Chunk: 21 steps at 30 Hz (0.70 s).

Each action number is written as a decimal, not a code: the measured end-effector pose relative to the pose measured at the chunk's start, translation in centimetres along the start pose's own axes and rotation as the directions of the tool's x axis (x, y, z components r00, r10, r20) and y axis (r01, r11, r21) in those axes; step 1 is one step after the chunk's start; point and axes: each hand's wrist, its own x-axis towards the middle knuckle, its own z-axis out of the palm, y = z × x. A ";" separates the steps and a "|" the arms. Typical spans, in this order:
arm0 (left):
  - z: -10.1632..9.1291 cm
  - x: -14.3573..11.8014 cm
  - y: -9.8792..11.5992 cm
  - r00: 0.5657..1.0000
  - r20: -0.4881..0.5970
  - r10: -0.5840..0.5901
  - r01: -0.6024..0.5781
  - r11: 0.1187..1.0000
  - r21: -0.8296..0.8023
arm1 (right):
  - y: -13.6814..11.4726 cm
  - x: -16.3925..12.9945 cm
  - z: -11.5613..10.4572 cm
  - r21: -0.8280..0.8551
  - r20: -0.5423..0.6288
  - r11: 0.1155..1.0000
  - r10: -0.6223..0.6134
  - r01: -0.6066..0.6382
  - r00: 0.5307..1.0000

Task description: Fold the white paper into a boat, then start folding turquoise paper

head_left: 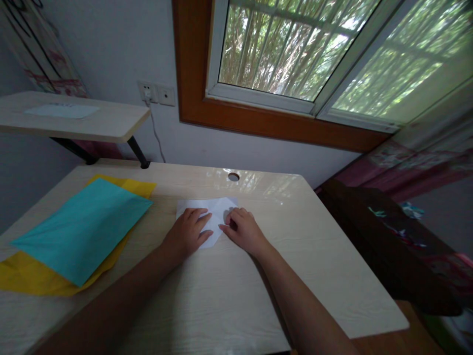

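Note:
A white sheet of paper (216, 239), with folded edges and a slanted lower right side, lies flat on the light wooden desk (221, 296). On its left part rests my left hand (188, 229), palm down, fingers spread across the paper. My right hand (242, 228) is at the paper's right edge, its fingers curled in and thumb pointing left. Those curled fingers seem to pinch the paper's right side, though the exact grip is partly hidden.
Left of my hands lie a turquoise sheet (86, 227) and a yellow sheet (140, 187) beneath it. A raised shelf (129, 125) stands at the back left with a paper on it. The desk has a round cable hole (233, 176) near the back, below the window.

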 end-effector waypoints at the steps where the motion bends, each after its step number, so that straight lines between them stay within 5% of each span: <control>1: 0.0 0.0 0.0 1.000 0.001 -0.001 0.001 1.000 0.002 | -0.2 -0.1 0.1 0.010 0.037 1.000 -0.021 0.021 0.999; 6: 0.2 0.0 0.0 1.000 0.002 0.003 -0.003 1.000 0.014 | -1.3 -0.5 0.1 0.037 0.147 0.994 -0.104 0.100 0.984; 12: 0.3 0.0 -0.1 1.000 0.009 0.003 -0.003 1.000 0.015 | -1.5 -0.6 0.3 0.043 0.141 0.996 -0.082 0.076 0.987; 17: 0.0 0.0 0.0 1.000 0.024 -0.015 0.015 1.000 0.003 | 0.9 0.1 0.1 -0.005 -0.037 0.985 0.174 -0.175 0.984; 21: 0.0 0.0 0.1 0.999 0.041 -0.011 0.010 1.000 0.014 | 3.6 0.4 -0.4 -0.071 -0.250 0.895 0.412 -0.441 0.876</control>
